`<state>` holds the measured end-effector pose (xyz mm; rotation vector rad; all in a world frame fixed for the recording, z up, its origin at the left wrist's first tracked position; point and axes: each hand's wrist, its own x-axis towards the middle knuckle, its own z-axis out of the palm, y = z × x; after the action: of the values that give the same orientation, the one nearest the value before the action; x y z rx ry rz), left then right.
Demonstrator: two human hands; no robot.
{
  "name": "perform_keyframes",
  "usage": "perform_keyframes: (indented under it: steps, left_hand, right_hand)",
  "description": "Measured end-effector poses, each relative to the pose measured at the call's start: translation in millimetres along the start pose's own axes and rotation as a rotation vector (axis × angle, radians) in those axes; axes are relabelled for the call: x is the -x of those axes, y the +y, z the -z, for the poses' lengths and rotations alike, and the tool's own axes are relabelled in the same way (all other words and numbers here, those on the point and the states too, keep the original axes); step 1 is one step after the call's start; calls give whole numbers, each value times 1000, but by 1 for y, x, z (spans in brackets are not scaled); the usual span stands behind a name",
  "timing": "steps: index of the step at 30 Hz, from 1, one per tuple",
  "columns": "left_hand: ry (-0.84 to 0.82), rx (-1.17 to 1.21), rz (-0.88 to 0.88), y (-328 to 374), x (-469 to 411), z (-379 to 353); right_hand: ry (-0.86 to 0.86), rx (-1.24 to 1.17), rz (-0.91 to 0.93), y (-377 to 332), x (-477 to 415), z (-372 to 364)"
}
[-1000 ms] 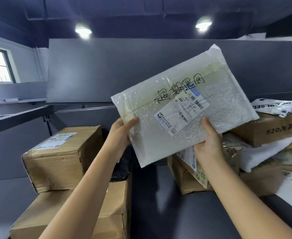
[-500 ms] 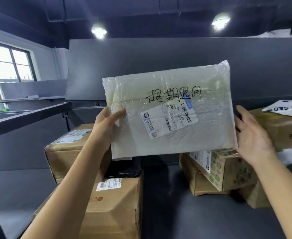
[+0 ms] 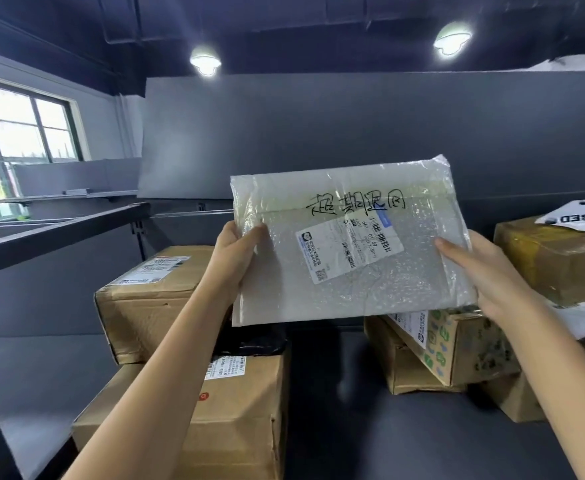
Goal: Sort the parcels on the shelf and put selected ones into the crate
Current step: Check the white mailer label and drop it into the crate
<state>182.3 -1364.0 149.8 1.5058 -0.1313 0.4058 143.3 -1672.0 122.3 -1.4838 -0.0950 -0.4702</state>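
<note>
Left hand (image 3: 237,252) and right hand (image 3: 481,271) pinch opposite edges of bubble mailer (image 3: 350,244), raised label-forward above shelf (image 3: 370,427) cartons, apparently for reading before sorting; crate unseen.

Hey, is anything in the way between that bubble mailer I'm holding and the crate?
Cannot tell: no crate is in view. The bubble mailer is held above the shelf between the left hand and right hand, clear of the cardboard boxes below.
</note>
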Motion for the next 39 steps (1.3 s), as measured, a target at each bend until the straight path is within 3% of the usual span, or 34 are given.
perform_keyframes:
  steps: [16,28,39]
  left_hand:
    - [-22,18,-31,-14,17,-33]
    - [-62,25,-22,-10,38,-42]
    - [1,-6,-5,-14,48,-35]
  right_hand:
    - [83,42,181,2,15,22]
    - [59,81,25,-18,33,49]
    - [-12,97,16,-13,31,44]
